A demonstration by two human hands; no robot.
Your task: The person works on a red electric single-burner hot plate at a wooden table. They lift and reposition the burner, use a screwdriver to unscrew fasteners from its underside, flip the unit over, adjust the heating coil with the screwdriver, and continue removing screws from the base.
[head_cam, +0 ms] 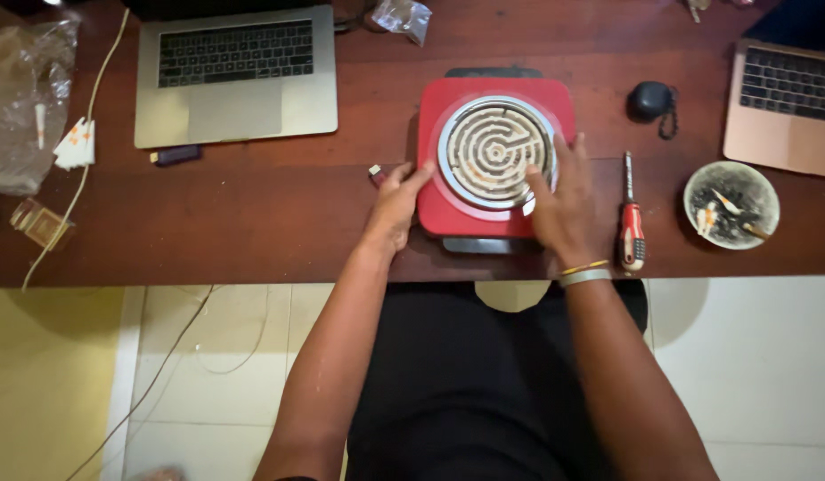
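A red square electric hot plate (448,205) with a round coiled heating element (495,151) sits on a dark wooden table (252,223), near its front edge. My left hand (395,205) grips the hot plate's left side, fingers against its edge. Over the plate's right part lies my right hand (559,205), fingers spread on the red top and touching the coil's rim. A band and a thin bracelet circle my right wrist.
A red-handled screwdriver (631,227) lies right of the hot plate, then an ashtray (731,203) with butts. Behind sit a silver laptop (234,76), a second laptop (787,107), a small black pouch (651,101), a plastic bag (25,98) and a white cable (78,178).
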